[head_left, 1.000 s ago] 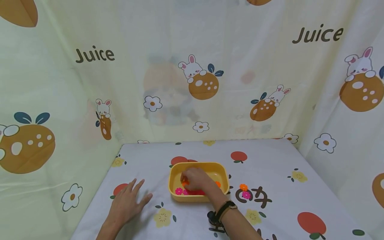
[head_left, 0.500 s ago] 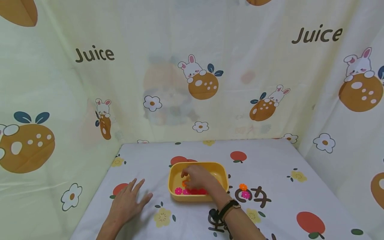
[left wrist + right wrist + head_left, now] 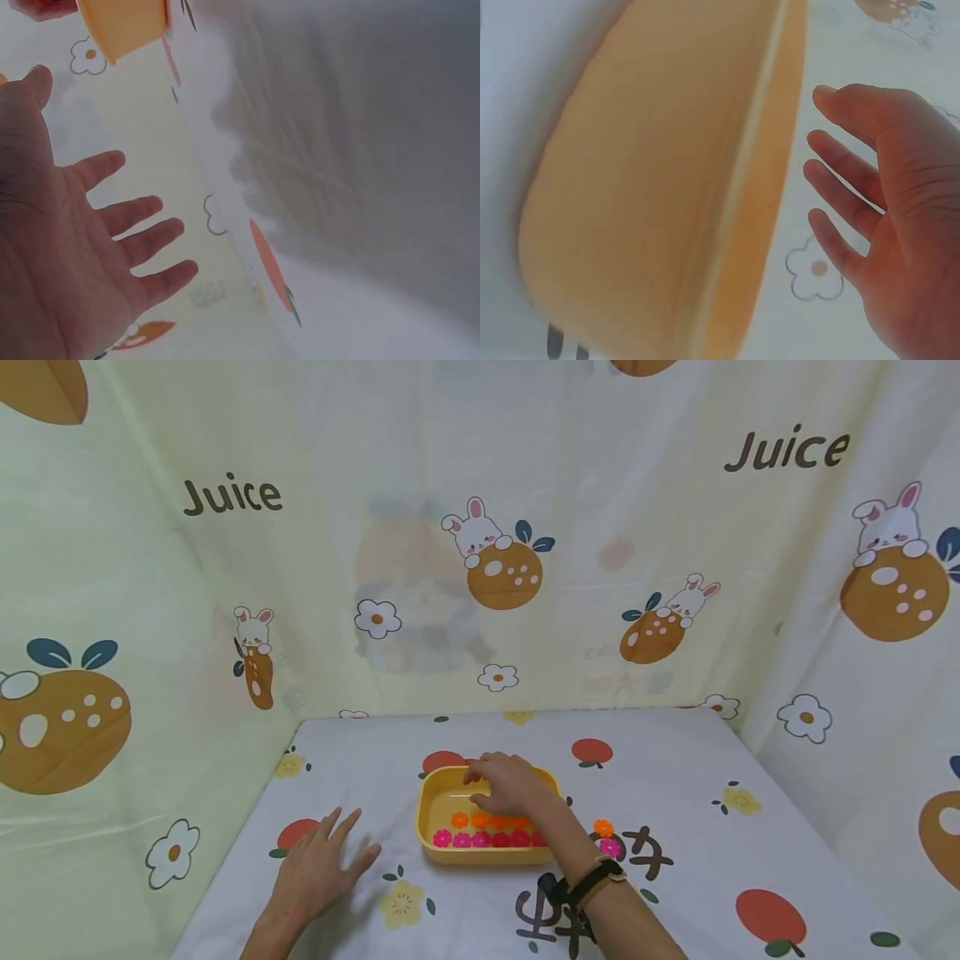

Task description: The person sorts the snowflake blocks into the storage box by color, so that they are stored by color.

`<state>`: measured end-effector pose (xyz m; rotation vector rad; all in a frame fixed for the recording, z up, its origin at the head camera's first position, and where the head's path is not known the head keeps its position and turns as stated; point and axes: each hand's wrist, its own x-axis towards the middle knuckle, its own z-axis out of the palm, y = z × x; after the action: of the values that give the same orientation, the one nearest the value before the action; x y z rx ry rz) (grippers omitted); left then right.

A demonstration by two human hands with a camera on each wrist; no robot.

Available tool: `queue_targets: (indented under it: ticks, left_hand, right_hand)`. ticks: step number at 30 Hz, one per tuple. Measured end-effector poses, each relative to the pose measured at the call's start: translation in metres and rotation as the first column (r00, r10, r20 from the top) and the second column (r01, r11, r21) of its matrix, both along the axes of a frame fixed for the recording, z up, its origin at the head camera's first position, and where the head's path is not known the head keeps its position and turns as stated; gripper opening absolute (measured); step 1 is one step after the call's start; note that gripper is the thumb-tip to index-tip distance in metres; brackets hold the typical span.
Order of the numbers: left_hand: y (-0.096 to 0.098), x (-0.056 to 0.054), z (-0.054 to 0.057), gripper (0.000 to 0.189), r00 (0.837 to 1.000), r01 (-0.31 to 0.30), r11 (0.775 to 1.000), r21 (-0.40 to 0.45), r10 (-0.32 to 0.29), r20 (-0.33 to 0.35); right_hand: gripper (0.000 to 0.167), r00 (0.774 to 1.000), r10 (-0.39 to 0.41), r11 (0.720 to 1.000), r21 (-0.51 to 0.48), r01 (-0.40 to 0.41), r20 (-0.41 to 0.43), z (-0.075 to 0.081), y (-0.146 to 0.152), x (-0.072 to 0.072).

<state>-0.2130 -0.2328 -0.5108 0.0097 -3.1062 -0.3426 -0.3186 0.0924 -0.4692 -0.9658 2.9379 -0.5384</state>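
Observation:
A yellow rectangular tray (image 3: 487, 857) sits on the table, with small flower-shaped pieces lined up inside along its near side. Pink and red flowers (image 3: 461, 839) form the front row, and orange flowers (image 3: 479, 820) lie just behind them. My right hand (image 3: 513, 785) hovers over the tray, fingers spread and loosely bent, nothing between them. The right wrist view shows that hand (image 3: 900, 202) beyond the tray's rim (image 3: 739, 180). To the left of the tray, my left hand (image 3: 311, 872) is held with fingers spread, holding nothing; its palm (image 3: 67, 247) shows in the left wrist view.
Right of the tray, an orange flower (image 3: 603, 828) and a pink flower (image 3: 610, 847) lie on the printed tablecloth (image 3: 675, 777). A patterned curtain (image 3: 420, 693) rises behind the table and on both sides. A black band (image 3: 596, 878) circles my right wrist.
My right hand has lifted off the flowers in the tray and moved up and slightly right, its fingers loosening. The orange row is now uncovered. My left hand stays put.

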Motion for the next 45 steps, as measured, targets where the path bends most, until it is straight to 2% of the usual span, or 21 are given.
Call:
queue_targets:
  ticks: [13,20,25,34,41,45]
  left_hand:
    - [-0.002,-0.003,-0.005,0.083,1.000,-0.002,1.000,0.016,0.002,0.010]
    - [-0.001,-0.002,-0.003,0.083,1.000,0.000,1.000,0.001,0.000,0.013]
    - [-0.003,-0.001,-0.001,0.082,1.000,0.009,1.000,0.002,-0.009,-0.001]
    - [-0.001,0.000,-0.001,0.082,1.000,-0.001,1.000,0.003,0.001,0.000]
    - [0.000,0.001,0.000,0.083,1.000,-0.014,1.000,0.004,0.014,0.004]
    - [0.000,0.001,-0.002,0.082,1.000,-0.010,1.000,0.011,0.010,0.003]
  right_hand:
    - [0.026,0.988,-0.118,0.992,-0.047,0.114,-0.096,0.016,0.064,0.011]
    - [0.026,0.973,-0.135,0.989,-0.085,0.121,-0.188,0.015,0.109,0.016]
    - [0.026,0.962,-0.173,0.984,-0.083,0.159,-0.210,0.015,0.140,0.021]
    - [0.028,0.945,-0.303,0.953,-0.068,0.296,-0.123,0.010,0.176,0.027]
    - [0.029,0.942,-0.335,0.942,-0.040,0.334,-0.021,-0.010,0.181,0.032]
    - [0.032,0.930,-0.362,0.931,-0.021,0.364,0.056,-0.025,0.182,0.033]
